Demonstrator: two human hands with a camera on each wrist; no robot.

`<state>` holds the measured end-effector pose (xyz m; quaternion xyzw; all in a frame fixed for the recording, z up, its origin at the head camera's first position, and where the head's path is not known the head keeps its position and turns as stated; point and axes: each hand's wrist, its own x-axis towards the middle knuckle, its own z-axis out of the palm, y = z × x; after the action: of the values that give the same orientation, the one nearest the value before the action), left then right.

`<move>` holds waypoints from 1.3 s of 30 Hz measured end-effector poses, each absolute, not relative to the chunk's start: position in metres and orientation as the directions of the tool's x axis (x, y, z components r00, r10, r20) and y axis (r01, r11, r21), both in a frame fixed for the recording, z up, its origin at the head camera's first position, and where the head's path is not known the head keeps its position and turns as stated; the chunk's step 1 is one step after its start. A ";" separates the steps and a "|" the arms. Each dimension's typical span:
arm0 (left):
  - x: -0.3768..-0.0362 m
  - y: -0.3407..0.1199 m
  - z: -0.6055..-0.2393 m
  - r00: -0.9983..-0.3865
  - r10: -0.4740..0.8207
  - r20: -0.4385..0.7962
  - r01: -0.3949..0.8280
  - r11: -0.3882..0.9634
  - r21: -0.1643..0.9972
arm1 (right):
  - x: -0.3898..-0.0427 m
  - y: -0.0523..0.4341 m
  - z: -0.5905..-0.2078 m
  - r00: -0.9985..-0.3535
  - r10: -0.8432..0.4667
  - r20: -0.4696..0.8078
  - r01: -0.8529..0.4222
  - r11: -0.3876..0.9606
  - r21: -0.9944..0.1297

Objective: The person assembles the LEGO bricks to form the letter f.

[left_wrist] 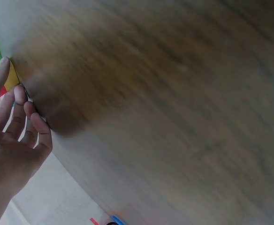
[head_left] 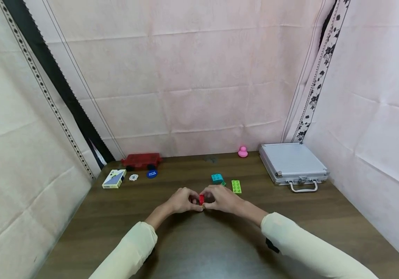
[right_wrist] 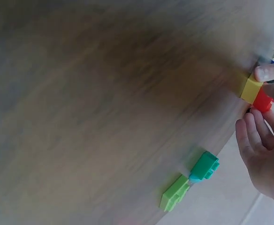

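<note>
At the middle of the wooden table [head_left: 290, 224] both hands meet round a small red brick [head_left: 201, 199]. The right wrist view shows this red brick [right_wrist: 263, 101] joined to a yellow brick [right_wrist: 251, 89]. My left hand [head_left: 193, 201] pinches the pair from the left with curled fingers. My right hand [head_left: 209, 199] grips it from the right, and its fingers [right_wrist: 252, 133] curl beside the red brick. In the left wrist view the left hand's fingers [left_wrist: 26, 122] lie by the yellow brick [left_wrist: 11, 77]. The bricks' undersides are hidden.
A teal brick [head_left: 216, 178] and a flat green brick [head_left: 236, 186] lie just behind the hands. Further back are a pink duck [head_left: 242, 152], a silver case [head_left: 292, 164], a red box [head_left: 141, 161], a card deck [head_left: 114, 178] and two chips [head_left: 152, 174].
</note>
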<state>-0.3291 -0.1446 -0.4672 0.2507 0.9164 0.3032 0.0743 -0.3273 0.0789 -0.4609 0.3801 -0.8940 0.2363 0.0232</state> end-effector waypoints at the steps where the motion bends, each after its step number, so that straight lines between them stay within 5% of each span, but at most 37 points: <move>1: -0.328 -0.145 -0.468 -0.861 0.508 0.018 0.418 0.688 0.593 | -0.327 0.080 -0.462 -0.707 -0.673 0.220 -0.694 0.597 -0.403; 15: -0.327 -0.145 -0.467 -0.863 0.505 0.020 0.419 0.692 0.587 | -0.341 0.118 -0.441 -0.698 -0.652 0.297 -0.706 0.557 -0.437; 39: -0.326 -0.152 -0.463 -0.821 0.562 0.104 0.485 0.589 0.647 | -0.360 0.183 -0.462 -0.855 -0.433 0.285 -0.517 0.758 -0.399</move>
<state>-0.3258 -0.1523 -0.4632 0.2940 0.8895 0.3452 0.0558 -0.3599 0.1826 -0.4625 0.2544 -0.9333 0.2376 0.0880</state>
